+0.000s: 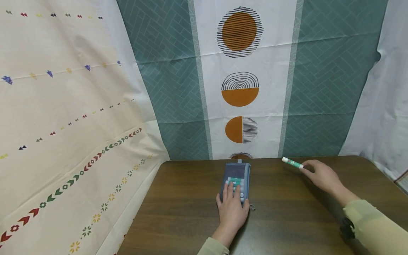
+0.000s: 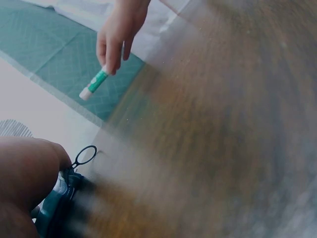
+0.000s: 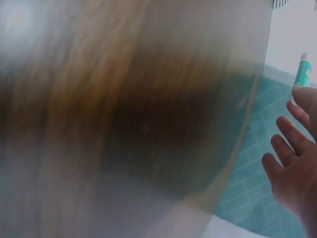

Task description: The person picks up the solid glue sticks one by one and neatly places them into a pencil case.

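In the head view a blue-grey zip pouch [image 1: 236,171] with a see-through window lies at the table's far middle. Several white-and-green sticks [image 1: 235,180] show through its window. My left hand [image 1: 230,212] rests on the pouch's near part, its fingers extended over the window and the thumb by the right edge. Off to the right, my right hand [image 1: 322,177] pinches one end of a white-and-green glue stick [image 1: 292,162], raised above the table and pointing left. In the right wrist view the thumb and index finger hold the glue stick [image 3: 302,74], the other fingers spread loosely.
The brown wooden table [image 1: 191,219] has its far edge against a hanging green-and-white cloth [image 1: 248,141]. A patterned cream cloth [image 1: 79,141] drapes along the left side, and white cloth [image 1: 376,124] hangs at the right. A small cord loop [image 2: 85,155] sticks out from the pouch.
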`<state>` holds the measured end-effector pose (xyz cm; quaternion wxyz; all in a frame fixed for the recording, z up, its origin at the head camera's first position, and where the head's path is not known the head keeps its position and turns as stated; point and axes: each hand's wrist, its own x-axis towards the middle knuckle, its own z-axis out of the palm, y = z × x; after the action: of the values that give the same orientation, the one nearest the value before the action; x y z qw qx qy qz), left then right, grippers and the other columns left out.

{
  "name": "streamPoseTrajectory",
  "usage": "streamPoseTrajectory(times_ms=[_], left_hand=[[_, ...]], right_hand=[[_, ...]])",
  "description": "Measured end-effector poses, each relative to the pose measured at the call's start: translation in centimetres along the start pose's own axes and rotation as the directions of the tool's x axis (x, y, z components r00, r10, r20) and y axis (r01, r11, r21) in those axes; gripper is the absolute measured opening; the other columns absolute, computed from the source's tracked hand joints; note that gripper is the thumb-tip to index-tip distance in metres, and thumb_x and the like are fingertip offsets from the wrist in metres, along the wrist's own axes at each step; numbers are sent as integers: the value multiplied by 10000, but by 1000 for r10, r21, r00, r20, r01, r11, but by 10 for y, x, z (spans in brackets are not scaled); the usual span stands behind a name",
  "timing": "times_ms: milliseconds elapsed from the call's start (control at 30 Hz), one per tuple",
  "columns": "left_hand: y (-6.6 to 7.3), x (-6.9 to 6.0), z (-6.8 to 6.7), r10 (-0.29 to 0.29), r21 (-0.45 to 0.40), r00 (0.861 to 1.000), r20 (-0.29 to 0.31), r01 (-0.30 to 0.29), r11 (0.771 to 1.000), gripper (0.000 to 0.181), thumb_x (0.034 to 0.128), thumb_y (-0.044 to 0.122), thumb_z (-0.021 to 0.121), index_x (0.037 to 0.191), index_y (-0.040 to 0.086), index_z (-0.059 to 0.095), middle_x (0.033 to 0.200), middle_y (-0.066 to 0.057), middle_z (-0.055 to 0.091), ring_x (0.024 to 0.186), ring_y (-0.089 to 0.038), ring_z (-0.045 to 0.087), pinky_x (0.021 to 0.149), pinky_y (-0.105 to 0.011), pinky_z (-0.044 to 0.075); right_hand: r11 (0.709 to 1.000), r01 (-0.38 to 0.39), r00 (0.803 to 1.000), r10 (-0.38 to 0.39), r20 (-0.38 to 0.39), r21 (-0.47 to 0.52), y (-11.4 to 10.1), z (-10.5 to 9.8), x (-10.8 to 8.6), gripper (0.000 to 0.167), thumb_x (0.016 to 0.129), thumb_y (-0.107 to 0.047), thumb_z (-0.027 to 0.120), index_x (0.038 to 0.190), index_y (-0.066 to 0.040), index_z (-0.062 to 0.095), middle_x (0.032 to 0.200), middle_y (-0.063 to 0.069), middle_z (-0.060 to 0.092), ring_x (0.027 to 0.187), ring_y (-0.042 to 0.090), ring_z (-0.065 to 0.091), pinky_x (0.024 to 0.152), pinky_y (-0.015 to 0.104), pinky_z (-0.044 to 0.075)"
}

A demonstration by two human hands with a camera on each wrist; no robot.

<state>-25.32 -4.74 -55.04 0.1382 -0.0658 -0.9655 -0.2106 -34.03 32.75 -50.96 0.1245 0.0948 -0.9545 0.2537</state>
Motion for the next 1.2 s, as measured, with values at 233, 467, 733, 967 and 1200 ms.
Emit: streamPoseTrajectory(times_ms=[233,467,733,967,1200], left_hand=[[0,-1,1,2,3,1000,-1,-2,1000,597,1046,398,728,1570,130,626,1702,-161,468,1616,-382,348,1194,-777,283],[1,-1,-1,1,8,1000,0,-1,1000,596,1044,399,732,1568,136,627,1700,-158,472,1614,-378,351,1194,-775,287],[0,-1,2,12,-13,1000,-26,-12,1000,598,1030,392,745,1553,123,639,1688,-170,484,1605,-392,360,1181,-788,284],[0,0,0,9,0,1000,-19,-9,1000,598,1033,404,744,1554,130,638,1689,-169,483,1610,-394,352,1186,-786,284],[1,1,0,-10,2,1000,9,10,1000,597,1044,405,730,1567,136,627,1703,-156,468,1622,-378,337,1200,-775,274]], right_hand=[[998,55,998,-56,20,25,-20,6,5,254,1066,-256,761,1217,-51,762,1348,292,685,1240,531,636,939,708,519],[994,89,995,-91,27,57,-39,17,9,263,1055,-242,782,1228,-45,767,1375,282,677,1289,539,611,969,714,508],[991,110,993,-113,42,81,-56,34,14,209,1034,-232,809,1185,-91,787,1399,247,679,1312,515,612,989,701,510],[986,149,987,-153,55,72,-72,46,16,120,1020,-218,821,1091,-124,796,1388,236,692,1315,505,616,1016,691,514],[980,199,978,-199,67,10,-87,57,18,137,1002,-226,840,1074,-115,806,1355,228,715,1306,495,629,1042,681,516]])
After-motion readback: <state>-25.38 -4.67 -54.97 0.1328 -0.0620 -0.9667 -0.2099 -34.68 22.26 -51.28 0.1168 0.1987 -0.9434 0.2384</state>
